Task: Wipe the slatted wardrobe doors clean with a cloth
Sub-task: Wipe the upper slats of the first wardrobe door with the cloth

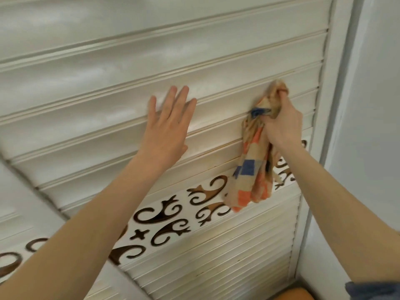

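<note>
A white slatted wardrobe door [86, 79] fills most of the view, tilted by the camera angle. My left hand [167, 128] lies flat on the slats near the middle, fingers spread, holding nothing. My right hand [281, 124] grips a beige cloth [253, 169] with orange and blue checks. It presses the cloth's bunched top against a slat close to the door's right frame [331, 83]. The rest of the cloth hangs down over a band of brown scrollwork cut-outs [164, 215]. More slats continue below that band.
A pale wall [372, 83] stands right of the door frame. A second slatted door [17, 215] shows at the lower left, behind my left forearm. An orange surface [296, 296] peeks in at the bottom edge.
</note>
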